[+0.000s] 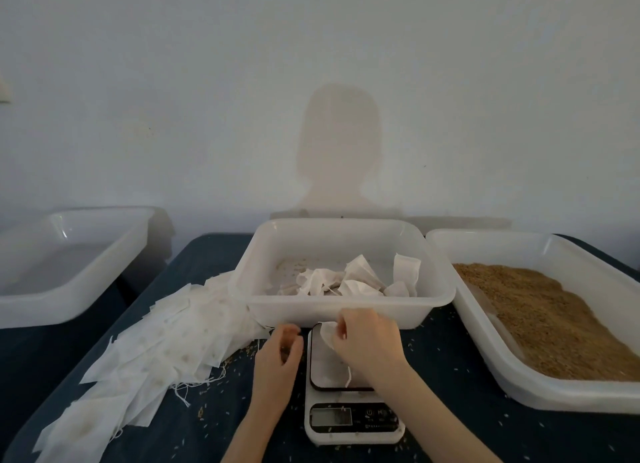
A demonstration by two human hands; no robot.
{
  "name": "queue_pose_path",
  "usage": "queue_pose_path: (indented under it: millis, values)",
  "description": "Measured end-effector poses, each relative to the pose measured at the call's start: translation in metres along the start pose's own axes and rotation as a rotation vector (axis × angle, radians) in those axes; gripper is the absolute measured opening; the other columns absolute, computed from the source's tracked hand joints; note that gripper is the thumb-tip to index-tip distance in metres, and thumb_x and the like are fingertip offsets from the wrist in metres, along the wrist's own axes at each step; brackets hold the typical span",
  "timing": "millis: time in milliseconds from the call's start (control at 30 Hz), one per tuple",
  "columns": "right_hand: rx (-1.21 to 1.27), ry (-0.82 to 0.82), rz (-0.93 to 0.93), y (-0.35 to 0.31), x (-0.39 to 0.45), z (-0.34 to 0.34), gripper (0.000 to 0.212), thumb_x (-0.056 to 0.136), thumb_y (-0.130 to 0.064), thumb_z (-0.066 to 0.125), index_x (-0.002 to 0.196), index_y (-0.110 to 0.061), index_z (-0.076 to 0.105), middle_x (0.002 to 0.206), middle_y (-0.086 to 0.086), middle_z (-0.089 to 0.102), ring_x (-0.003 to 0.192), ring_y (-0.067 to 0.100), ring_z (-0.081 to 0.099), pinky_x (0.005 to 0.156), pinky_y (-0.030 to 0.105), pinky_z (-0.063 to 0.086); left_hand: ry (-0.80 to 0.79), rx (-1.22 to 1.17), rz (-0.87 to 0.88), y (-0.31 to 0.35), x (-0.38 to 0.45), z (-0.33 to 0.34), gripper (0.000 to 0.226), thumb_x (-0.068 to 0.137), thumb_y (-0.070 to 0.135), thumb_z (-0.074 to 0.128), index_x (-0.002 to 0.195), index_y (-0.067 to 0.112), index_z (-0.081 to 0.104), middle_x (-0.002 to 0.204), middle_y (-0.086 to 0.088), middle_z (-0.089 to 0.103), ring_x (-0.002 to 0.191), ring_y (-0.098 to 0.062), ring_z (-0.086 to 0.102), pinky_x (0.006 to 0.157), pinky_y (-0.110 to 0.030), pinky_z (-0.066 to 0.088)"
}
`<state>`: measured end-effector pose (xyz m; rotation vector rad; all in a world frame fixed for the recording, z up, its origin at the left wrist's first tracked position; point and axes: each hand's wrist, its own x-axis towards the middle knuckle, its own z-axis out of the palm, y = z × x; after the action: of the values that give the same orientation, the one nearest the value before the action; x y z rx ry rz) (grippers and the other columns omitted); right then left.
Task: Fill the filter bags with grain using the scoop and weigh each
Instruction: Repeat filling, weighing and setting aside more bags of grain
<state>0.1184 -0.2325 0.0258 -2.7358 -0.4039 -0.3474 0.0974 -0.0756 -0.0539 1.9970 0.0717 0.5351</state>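
Dark blue cloth covers the worktop point(450, 351) under a bare pale wall, and the small white digital kitchen scale point(353, 417) sits at its near middle, the landmark for everything else. On the scale's platform lies a thin white fabric filter bag point(327, 334), its long axis running away from the person towards the translucent white plastic tub of filled bags point(346, 310) just behind the scale. The right hand point(367, 341) is over the platform, its fingers point(341, 327) curled and pinching the bag's far top edge. The left hand point(278, 353) hovers just left of the scale, fingers loosely curled; I cannot tell whether it holds anything. Judged from this, the right hand is nearer and the bag goes straight back into the tub. Right of the scale stands a white tray of brown grain point(540, 310); left of it fans a heap of flat empty white filter bags point(149, 358). No scoop shows.
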Motion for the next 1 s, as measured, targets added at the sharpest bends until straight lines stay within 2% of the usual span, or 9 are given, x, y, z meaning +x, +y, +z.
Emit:
queue_pose_path:
  millis: [133, 267, 400, 500, 633, 700, 800, 900, 1000]
  values:
    - [0.196, -0.033, 0.009, 0.01, 0.009, -0.026, 0.016, 0.089, -0.032, 0.053, 0.075, -0.031, 0.058, 0.072, -0.011, 0.062, 0.069, 0.003, 0.057, 0.064, 0.017, 0.047, -0.11, 0.08, 0.16, 0.021, -0.006, 0.01, 0.089, 0.062, 0.061, 0.072, 0.133, 0.045, 0.022, 0.126, 0.042, 0.027, 0.117, 0.018, 0.031, 0.086, -0.007, 0.034]
    - [0.314, -0.047, -0.02, 0.016, 0.013, -0.055, 0.017, 0.087, -0.03, 0.06, 0.07, -0.029, 0.063, 0.066, -0.013, 0.06, 0.066, 0.0, 0.056, 0.061, 0.014, 0.044, -0.212, 0.16, 0.183, 0.06, -0.004, 0.028, 0.118, 0.049, 0.065, 0.071, 0.129, 0.063, -0.016, 0.12, 0.051, 0.02, 0.107, 0.014, 0.034, 0.092, -0.015, 0.031]
    - [0.493, -0.087, -0.008, 0.022, 0.009, -0.076, 0.022, 0.086, -0.025, 0.062, 0.064, -0.03, 0.062, 0.06, -0.012, 0.06, 0.055, -0.001, 0.053, 0.067, 0.027, 0.052, -0.202, 0.054, 0.117, 0.077, 0.003, 0.041, 0.088, 0.063, 0.045, 0.069, 0.133, 0.052, 0.016, 0.091, 0.027, 0.054, 0.081, 0.007, 0.056, 0.064, -0.011, 0.044]
    - [0.471, -0.084, 0.025, 0.037, 0.007, -0.089, 0.017, 0.088, -0.029, 0.061, 0.072, -0.024, 0.066, 0.063, -0.009, 0.062, 0.054, 0.001, 0.055, 0.064, 0.026, 0.052, -0.242, -0.034, 0.093, 0.085, 0.007, 0.045, 0.052, 0.068, 0.044, 0.064, 0.116, 0.039, 0.042, 0.083, 0.012, 0.06, 0.073, -0.002, 0.06, 0.061, -0.025, 0.053]
    - [0.434, 0.094, 0.202, 0.087, 0.011, -0.111, 0.032, 0.092, -0.041, 0.054, 0.068, -0.023, 0.063, 0.061, -0.005, 0.063, 0.052, 0.006, 0.057, 0.054, 0.022, 0.047, -0.28, -0.024, 0.07, 0.087, 0.01, 0.051, 0.063, 0.078, 0.019, 0.059, 0.094, 0.074, 0.034, 0.077, 0.008, 0.058, 0.067, -0.001, 0.058, 0.058, -0.027, 0.055]
    - [0.154, 0.214, 0.361, 0.128, 0.012, -0.118, 0.033, 0.093, -0.042, 0.05, 0.069, -0.022, 0.06, 0.065, -0.003, 0.062, 0.058, 0.012, 0.058, 0.051, 0.025, 0.042, -0.299, 0.012, 0.073, 0.087, 0.01, 0.052, 0.067, 0.079, 0.019, 0.06, 0.085, 0.079, 0.031, 0.076, 0.01, 0.057, 0.066, -0.003, 0.058, 0.057, -0.025, 0.054]
    - [-0.156, -0.061, 0.535, 0.184, 0.01, -0.117, 0.033, 0.091, -0.042, 0.046, 0.071, -0.017, 0.053, 0.074, -0.001, 0.057, 0.072, 0.02, 0.058, 0.066, 0.03, 0.048, -0.342, 0.024, 0.07, 0.088, 0.008, 0.055, 0.044, 0.081, 0.022, 0.062, 0.099, 0.058, 0.043, 0.077, 0.009, 0.06, 0.066, -0.005, 0.059, 0.057, -0.028, 0.053]
    - [-0.252, -0.428, 0.557, 0.209, 0.009, -0.104, 0.042, 0.091, -0.052, 0.042, 0.065, -0.02, 0.039, 0.069, -0.004, 0.046, 0.069, 0.017, 0.05, 0.071, 0.031, 0.044, -0.342, 0.064, 0.077, 0.089, 0.006, 0.06, 0.042, 0.084, 0.015, 0.06, 0.113, 0.038, 0.041, 0.081, 0.01, 0.058, 0.068, 0.001, 0.056, 0.059, -0.012, 0.047]
    - [-0.225, -0.428, 0.557, 0.219, 0.011, -0.09, 0.041, 0.093, -0.051, 0.039, 0.066, -0.019, 0.038, 0.067, -0.005, 0.044, 0.066, 0.016, 0.047, 0.071, 0.031, 0.042, -0.334, 0.084, 0.107, 0.097, 0.003, 0.065, 0.043, 0.085, 0.011, 0.059, 0.106, 0.04, 0.036, 0.076, 0.012, 0.056, 0.07, 0.01, 0.055, 0.059, -0.005, 0.042]
